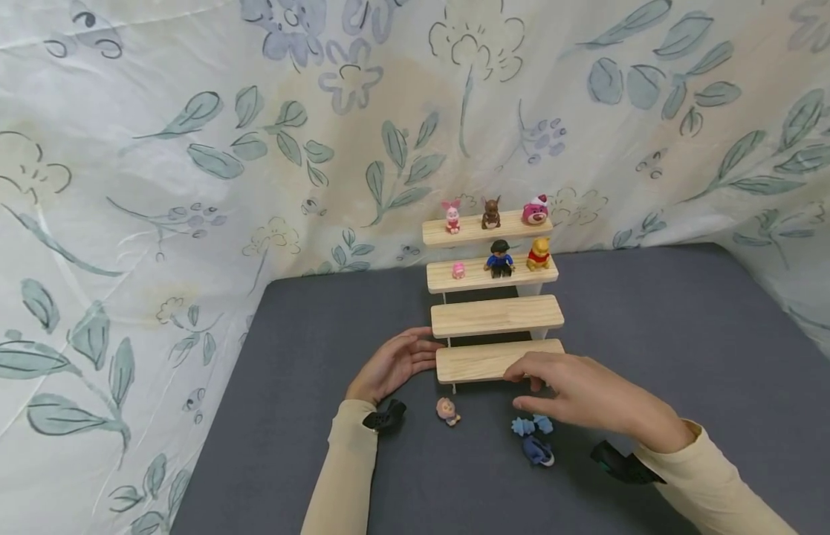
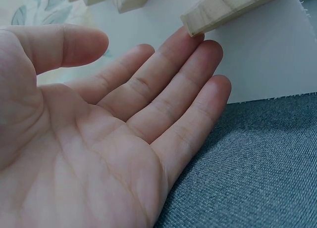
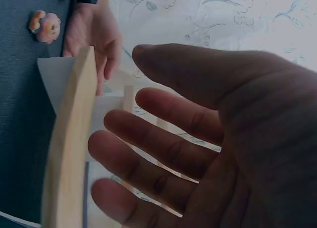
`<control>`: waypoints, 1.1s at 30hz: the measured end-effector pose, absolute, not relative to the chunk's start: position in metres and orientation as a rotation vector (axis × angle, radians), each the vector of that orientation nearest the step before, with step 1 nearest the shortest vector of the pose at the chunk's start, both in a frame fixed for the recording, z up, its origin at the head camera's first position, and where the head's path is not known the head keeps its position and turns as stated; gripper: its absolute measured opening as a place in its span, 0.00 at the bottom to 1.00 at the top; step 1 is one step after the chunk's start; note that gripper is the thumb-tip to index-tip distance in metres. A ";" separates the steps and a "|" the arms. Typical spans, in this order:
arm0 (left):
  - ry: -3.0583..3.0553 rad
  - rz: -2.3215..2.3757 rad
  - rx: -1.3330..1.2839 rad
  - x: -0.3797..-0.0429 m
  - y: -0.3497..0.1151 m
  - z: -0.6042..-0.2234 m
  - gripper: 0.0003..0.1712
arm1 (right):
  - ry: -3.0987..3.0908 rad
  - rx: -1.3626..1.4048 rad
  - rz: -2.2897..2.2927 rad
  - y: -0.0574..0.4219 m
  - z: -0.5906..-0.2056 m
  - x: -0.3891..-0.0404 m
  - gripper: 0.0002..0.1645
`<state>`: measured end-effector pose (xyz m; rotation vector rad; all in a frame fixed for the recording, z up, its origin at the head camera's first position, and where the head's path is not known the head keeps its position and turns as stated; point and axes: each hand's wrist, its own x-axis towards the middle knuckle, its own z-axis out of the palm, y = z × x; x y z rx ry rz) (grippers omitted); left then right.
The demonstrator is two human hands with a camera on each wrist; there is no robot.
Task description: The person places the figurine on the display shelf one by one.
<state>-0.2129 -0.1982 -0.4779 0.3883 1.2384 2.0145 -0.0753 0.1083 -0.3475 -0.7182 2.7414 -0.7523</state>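
Observation:
My left hand [image 1: 396, 364] lies palm up on the grey cloth with its fingers straight and nothing in them. In the left wrist view its fingertips [image 2: 213, 52] are right at the end of a wooden step. My right hand [image 1: 578, 390] hovers over the right part of the lowest step [image 1: 475, 362], fingers loosely bent and holding nothing. Below it on the cloth are light-blue pieces [image 1: 531, 425] and a dark-blue toy [image 1: 538, 451] with a white part. A small pink-orange figurine [image 1: 447, 410] lies in front of the stand, between the hands.
The tiered wooden stand has white side supports. Its top step [image 1: 468, 234] bears Piglet [image 1: 452, 217], a brown animal [image 1: 491, 214] and a pink bear [image 1: 536, 211]. One step lower are a small pink figure [image 1: 458, 270], a blue-clad toy man [image 1: 499, 260] and Winnie the Pooh [image 1: 539, 254]. Floral fabric [image 1: 221, 148] hangs behind.

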 end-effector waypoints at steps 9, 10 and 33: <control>1.238 2.013 0.367 -0.212 -0.199 -0.479 0.21 | 2.661 -0.698 -0.764 0.112 -0.360 -0.070 0.24; 1.239 2.010 0.368 -0.213 -0.199 -0.479 0.22 | 2.649 -0.694 -0.760 0.111 -0.361 -0.070 0.25; 1.240 2.003 0.397 -0.212 -0.200 -0.478 0.23 | 2.437 -0.593 -0.764 0.113 -0.383 -0.061 0.29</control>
